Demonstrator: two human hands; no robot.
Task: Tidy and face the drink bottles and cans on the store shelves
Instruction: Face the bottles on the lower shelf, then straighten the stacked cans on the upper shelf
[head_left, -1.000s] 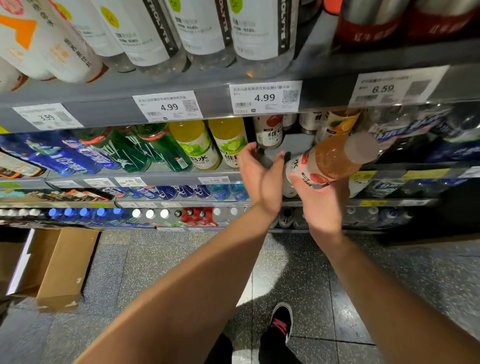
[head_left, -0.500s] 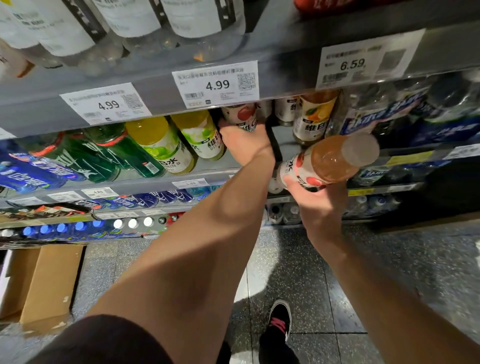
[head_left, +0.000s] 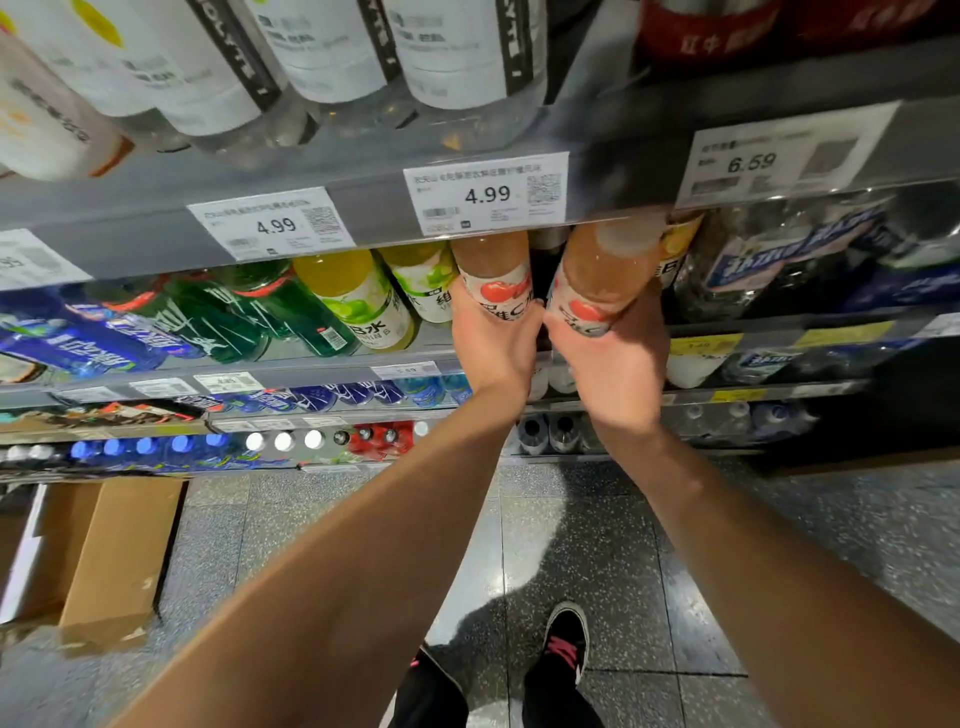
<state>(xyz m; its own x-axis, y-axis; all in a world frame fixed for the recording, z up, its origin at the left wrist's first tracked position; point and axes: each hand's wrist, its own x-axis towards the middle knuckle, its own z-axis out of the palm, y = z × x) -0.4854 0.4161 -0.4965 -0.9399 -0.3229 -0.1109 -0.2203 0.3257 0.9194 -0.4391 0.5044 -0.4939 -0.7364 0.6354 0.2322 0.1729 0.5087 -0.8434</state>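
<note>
Two peach-coloured drink bottles with white and red labels stand side by side at the front of the second shelf. My left hand (head_left: 493, 348) grips the base of the left peach bottle (head_left: 493, 273). My right hand (head_left: 613, 364) grips the base of the right peach bottle (head_left: 602, 275), whose top leans slightly right under the shelf edge (head_left: 374, 213) above. To their left sit yellow-green bottles (head_left: 358, 301) and green bottles (head_left: 249, 312). An orange-labelled bottle (head_left: 678, 244) shows just right of my right hand.
White-labelled clear bottles (head_left: 332, 57) fill the top shelf, with red cans (head_left: 711, 31) at right. Blue bottles (head_left: 78, 343) lie at far left, dark multipacks (head_left: 789, 260) at right. Lower shelves hold capped bottles (head_left: 283, 441). A cardboard box (head_left: 104, 551) sits on the floor at left.
My right hand has lifted the tilted peach bottle up into the shelf slot. My left hand has drawn a second peach bottle forward beside it. The camera has moved closer.
</note>
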